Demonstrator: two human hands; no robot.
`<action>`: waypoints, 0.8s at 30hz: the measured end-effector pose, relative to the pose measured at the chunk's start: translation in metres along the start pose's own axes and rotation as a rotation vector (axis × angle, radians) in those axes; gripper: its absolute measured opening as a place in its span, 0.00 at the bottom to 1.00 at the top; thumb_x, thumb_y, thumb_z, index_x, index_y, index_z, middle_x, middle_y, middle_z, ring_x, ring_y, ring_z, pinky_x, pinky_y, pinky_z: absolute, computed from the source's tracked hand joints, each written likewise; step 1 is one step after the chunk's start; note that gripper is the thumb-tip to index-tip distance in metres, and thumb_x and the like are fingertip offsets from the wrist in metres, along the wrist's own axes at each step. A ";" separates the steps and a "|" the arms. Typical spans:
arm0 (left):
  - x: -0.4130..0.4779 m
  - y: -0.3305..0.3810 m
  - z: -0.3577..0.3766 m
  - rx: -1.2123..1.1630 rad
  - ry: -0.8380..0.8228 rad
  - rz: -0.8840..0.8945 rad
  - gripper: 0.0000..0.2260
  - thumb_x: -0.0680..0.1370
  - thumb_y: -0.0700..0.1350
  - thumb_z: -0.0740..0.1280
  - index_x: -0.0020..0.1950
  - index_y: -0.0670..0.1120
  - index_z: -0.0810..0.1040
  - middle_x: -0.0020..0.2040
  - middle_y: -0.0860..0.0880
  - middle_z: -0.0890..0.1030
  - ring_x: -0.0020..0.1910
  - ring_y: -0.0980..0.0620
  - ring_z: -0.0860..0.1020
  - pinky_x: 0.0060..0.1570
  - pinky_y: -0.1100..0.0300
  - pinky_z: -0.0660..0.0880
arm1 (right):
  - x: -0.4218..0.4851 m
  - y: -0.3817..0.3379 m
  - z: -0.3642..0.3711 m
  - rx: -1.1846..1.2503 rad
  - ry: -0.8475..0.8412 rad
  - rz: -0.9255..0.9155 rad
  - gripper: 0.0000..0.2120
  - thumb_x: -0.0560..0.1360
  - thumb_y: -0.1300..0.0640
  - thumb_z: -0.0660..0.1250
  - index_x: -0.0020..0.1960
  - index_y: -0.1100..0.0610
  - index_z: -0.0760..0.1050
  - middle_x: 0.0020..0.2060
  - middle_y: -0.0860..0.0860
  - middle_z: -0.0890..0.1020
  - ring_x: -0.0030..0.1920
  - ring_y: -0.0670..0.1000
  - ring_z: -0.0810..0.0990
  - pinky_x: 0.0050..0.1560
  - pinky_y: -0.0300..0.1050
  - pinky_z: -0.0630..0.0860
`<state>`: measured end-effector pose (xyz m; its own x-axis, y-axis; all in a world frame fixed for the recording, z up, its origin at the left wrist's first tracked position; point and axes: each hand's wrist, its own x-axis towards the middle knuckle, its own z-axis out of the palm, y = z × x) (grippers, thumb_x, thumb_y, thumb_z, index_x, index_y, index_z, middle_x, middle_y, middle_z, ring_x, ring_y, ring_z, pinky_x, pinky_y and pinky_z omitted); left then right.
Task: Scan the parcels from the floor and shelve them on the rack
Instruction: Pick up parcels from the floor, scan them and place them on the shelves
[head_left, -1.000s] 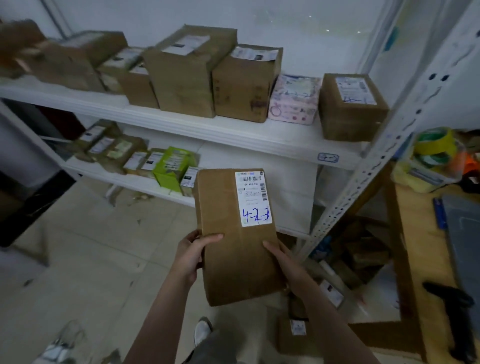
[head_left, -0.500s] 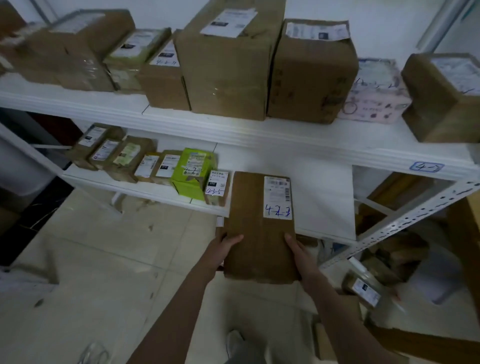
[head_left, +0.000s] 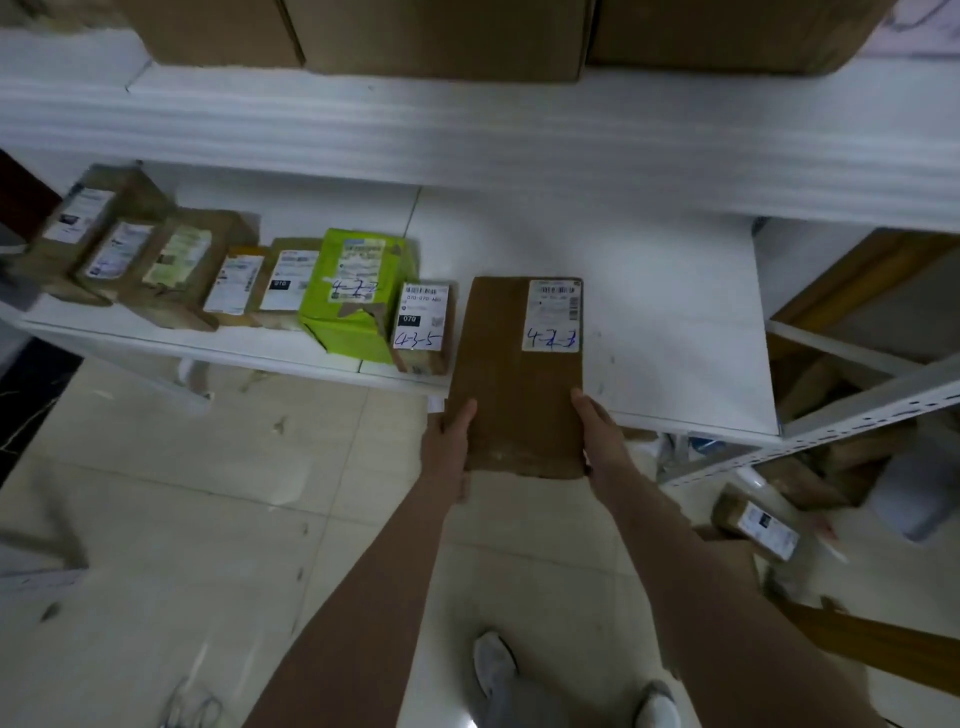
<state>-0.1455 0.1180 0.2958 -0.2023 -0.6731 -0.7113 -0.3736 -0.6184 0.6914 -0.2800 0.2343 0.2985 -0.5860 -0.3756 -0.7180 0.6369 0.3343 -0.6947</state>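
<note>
The person stands bent toward the rack, both arms stretched out, holding a flat brown parcel (head_left: 519, 405) between them. The left grip (head_left: 449, 449) clasps the parcel's near left edge, thumb laid on the top face and fingers tucked underneath; the right grip (head_left: 597, 436) clasps the near right edge the same way, its fingers hidden below. The parcel's far half lies over the white lower shelf (head_left: 675, 338), while its near end juts out past the shelf's front edge above the tiled floor (head_left: 182, 493); whether it rests on the shelf I cannot tell. Its white label (head_left: 553, 317), with blue handwriting, faces up at the far right corner. Just left of it stands a small labelled parcel (head_left: 423, 327), then a green box (head_left: 358, 296). Another parcel (head_left: 756, 522) lies on the floor to the right.
</note>
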 end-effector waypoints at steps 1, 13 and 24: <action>0.012 0.000 0.002 -0.004 0.005 0.015 0.21 0.77 0.57 0.72 0.64 0.46 0.77 0.58 0.44 0.81 0.59 0.41 0.80 0.61 0.42 0.78 | 0.007 0.002 0.002 -0.002 -0.004 0.000 0.25 0.79 0.41 0.65 0.72 0.49 0.69 0.58 0.50 0.78 0.48 0.47 0.79 0.43 0.46 0.76; 0.096 -0.025 0.021 0.184 0.118 0.081 0.34 0.73 0.61 0.65 0.72 0.42 0.67 0.66 0.40 0.77 0.64 0.37 0.77 0.63 0.40 0.74 | 0.063 0.060 0.044 -0.045 0.134 -0.160 0.28 0.78 0.54 0.68 0.76 0.53 0.66 0.67 0.54 0.77 0.64 0.53 0.78 0.67 0.53 0.75; 0.118 -0.095 -0.045 0.170 0.224 -0.091 0.25 0.85 0.56 0.56 0.74 0.39 0.68 0.68 0.37 0.74 0.66 0.38 0.75 0.65 0.45 0.74 | 0.080 0.142 0.034 -0.319 0.423 0.058 0.16 0.84 0.52 0.55 0.60 0.64 0.72 0.52 0.57 0.77 0.56 0.59 0.77 0.57 0.51 0.72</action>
<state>-0.0934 0.0796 0.1521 0.0362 -0.7027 -0.7106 -0.5315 -0.6157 0.5817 -0.2196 0.2221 0.1439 -0.7475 0.0105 -0.6642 0.5283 0.6154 -0.5849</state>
